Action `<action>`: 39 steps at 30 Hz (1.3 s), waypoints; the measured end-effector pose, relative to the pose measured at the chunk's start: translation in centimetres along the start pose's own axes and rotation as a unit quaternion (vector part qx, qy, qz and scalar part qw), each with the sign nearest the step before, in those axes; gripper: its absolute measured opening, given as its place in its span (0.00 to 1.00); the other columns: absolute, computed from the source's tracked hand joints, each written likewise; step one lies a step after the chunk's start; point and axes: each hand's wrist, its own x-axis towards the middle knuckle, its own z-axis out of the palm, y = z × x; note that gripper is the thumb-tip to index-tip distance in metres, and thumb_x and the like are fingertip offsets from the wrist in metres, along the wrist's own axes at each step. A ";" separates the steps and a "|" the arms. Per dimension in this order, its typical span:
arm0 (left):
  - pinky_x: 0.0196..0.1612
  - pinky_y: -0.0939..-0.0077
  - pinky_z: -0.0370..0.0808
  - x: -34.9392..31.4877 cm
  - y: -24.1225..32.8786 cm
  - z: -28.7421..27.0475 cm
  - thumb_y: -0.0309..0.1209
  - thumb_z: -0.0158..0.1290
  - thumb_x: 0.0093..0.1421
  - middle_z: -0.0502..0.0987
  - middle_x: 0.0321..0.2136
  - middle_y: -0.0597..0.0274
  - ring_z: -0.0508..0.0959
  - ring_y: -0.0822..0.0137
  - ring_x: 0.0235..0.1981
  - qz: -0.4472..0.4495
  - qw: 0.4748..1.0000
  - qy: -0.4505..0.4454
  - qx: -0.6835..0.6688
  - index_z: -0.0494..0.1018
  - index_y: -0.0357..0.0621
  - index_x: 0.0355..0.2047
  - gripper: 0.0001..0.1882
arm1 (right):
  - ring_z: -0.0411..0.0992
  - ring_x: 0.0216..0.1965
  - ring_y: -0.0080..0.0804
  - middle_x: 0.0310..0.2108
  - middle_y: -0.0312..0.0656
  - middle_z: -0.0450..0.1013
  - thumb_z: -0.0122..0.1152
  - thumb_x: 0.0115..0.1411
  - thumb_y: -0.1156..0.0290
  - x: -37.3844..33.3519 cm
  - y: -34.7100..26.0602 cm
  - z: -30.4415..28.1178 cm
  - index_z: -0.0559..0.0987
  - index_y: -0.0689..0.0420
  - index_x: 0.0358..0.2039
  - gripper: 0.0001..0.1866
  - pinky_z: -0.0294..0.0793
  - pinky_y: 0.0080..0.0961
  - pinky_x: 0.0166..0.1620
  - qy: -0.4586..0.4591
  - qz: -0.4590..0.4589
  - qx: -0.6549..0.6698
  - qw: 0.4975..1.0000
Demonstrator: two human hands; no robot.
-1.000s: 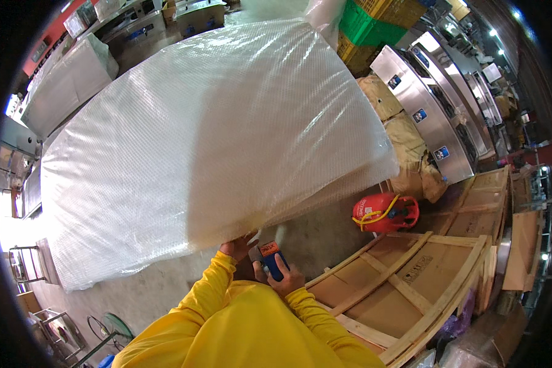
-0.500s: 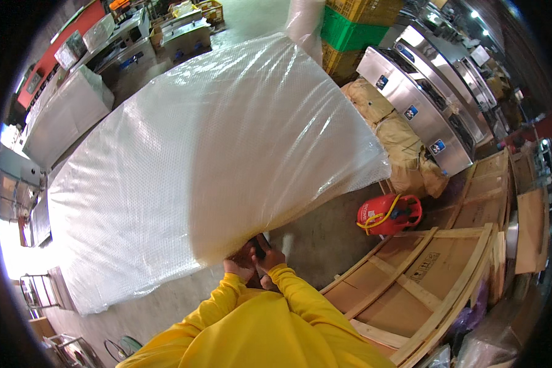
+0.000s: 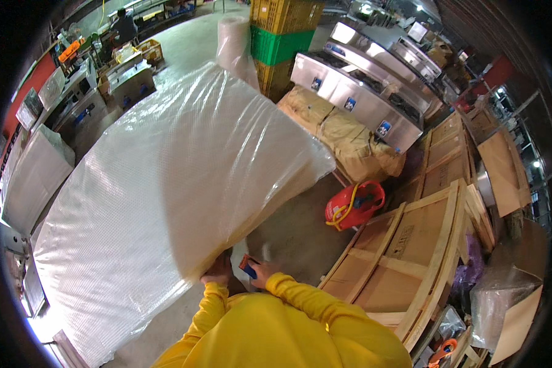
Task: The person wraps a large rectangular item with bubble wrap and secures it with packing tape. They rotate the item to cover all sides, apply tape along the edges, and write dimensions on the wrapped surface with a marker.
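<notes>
A large slab-like object under clear bubble wrap (image 3: 227,147) spreads across the middle, its lower edge close to my body. My left hand (image 3: 216,272) is at that near edge, against the brownish border of the wrapped object; its fingers are in shadow and partly hidden. Just to the right, apart from the wrap, my right hand (image 3: 264,273) is closed round a small orange and dark blue tool (image 3: 248,265). The tool points up and left, and its exact kind is too small to make out.
On the right lie a red gas cylinder (image 3: 354,205) with a yellow hose and wood-framed crates (image 3: 405,245). Beyond the wrap stand a bubble wrap roll (image 3: 233,46), stacked crates (image 3: 282,46), a tan wrapped bundle (image 3: 343,132) and stainless steel units (image 3: 356,92).
My view has swung right, so the surroundings sit further left. My hands, close together before, have moved apart, and the orange and blue tool now shows in my right hand.
</notes>
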 end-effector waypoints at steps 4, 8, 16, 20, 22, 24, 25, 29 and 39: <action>0.65 0.47 0.60 -1.2 2.1 4.0 0.59 0.39 0.67 0.62 0.69 0.54 0.65 0.46 0.65 -0.290 0.876 -0.125 -0.365 0.60 0.50 0.68 0.37 | 0.78 0.48 0.53 0.50 0.53 0.77 0.69 0.54 0.53 -5.9 5.5 -1.7 0.70 0.44 0.66 0.38 0.78 0.43 0.50 0.135 -0.029 0.196 0.971; 0.57 0.53 0.68 0.6 10.2 7.8 0.63 0.47 0.64 0.70 0.60 0.55 0.72 0.53 0.57 -0.395 0.797 -0.288 -0.354 0.64 0.38 0.63 0.42 | 0.79 0.41 0.53 0.43 0.56 0.79 0.72 0.51 0.53 -8.5 9.2 -2.2 0.68 0.44 0.68 0.43 0.78 0.45 0.46 0.263 -0.130 0.200 0.935; 0.41 0.65 0.80 9.1 12.9 14.0 0.40 0.54 0.69 0.80 0.46 0.63 0.81 0.61 0.43 -0.281 0.870 -0.374 -0.155 0.75 0.43 0.53 0.18 | 0.80 0.37 0.50 0.41 0.54 0.79 0.73 0.53 0.57 -6.2 12.7 -7.1 0.70 0.47 0.66 0.39 0.81 0.39 0.41 0.355 -0.189 0.172 0.899; 0.39 0.65 0.80 15.9 15.9 18.5 0.35 0.57 0.65 0.85 0.35 0.60 0.83 0.62 0.34 -0.117 0.938 -0.287 0.157 0.82 0.42 0.40 0.10 | 0.80 0.38 0.52 0.42 0.54 0.79 0.73 0.54 0.57 -4.4 15.0 -11.5 0.71 0.47 0.65 0.38 0.81 0.41 0.41 0.364 -0.140 0.114 0.914; 0.37 0.66 0.80 20.6 20.1 20.6 0.35 0.58 0.62 0.85 0.30 0.55 0.84 0.61 0.28 0.134 0.951 -0.187 0.205 0.83 0.42 0.34 0.10 | 0.80 0.38 0.53 0.41 0.55 0.79 0.71 0.54 0.54 -3.1 16.4 -14.1 0.70 0.43 0.66 0.38 0.81 0.42 0.39 0.436 -0.164 0.149 0.872; 0.36 0.67 0.80 25.7 24.2 22.5 0.37 0.59 0.61 0.84 0.28 0.52 0.84 0.61 0.28 0.227 0.935 -0.119 0.245 0.83 0.44 0.37 0.11 | 0.79 0.38 0.55 0.41 0.57 0.78 0.70 0.54 0.54 -1.5 18.1 -16.6 0.71 0.42 0.66 0.38 0.81 0.43 0.39 0.460 -0.157 0.172 0.857; 0.43 0.63 0.78 27.8 25.7 23.2 0.38 0.60 0.60 0.83 0.34 0.51 0.83 0.58 0.35 0.147 0.938 -0.142 0.279 0.84 0.47 0.37 0.11 | 0.79 0.38 0.57 0.40 0.57 0.78 0.70 0.53 0.54 -0.8 19.3 -17.9 0.72 0.43 0.65 0.37 0.80 0.43 0.40 0.449 -0.140 0.175 0.865; 0.62 0.49 0.64 31.9 26.3 25.3 0.41 0.62 0.58 0.73 0.58 0.46 0.71 0.49 0.60 0.221 0.836 -0.072 0.498 0.82 0.56 0.46 0.16 | 0.78 0.38 0.60 0.39 0.60 0.78 0.69 0.51 0.56 4.8 21.7 -21.2 0.73 0.42 0.64 0.38 0.80 0.46 0.41 0.337 -0.026 0.159 0.928; 0.41 0.69 0.79 15.6 21.6 24.9 0.35 0.61 0.60 0.84 0.34 0.47 0.84 0.63 0.36 -0.133 0.944 -0.246 0.176 0.82 0.37 0.37 0.13 | 0.77 0.29 0.56 0.32 0.56 0.74 0.69 0.51 0.52 1.5 23.1 -24.3 0.67 0.37 0.68 0.43 0.79 0.50 0.35 0.270 -0.047 0.117 0.955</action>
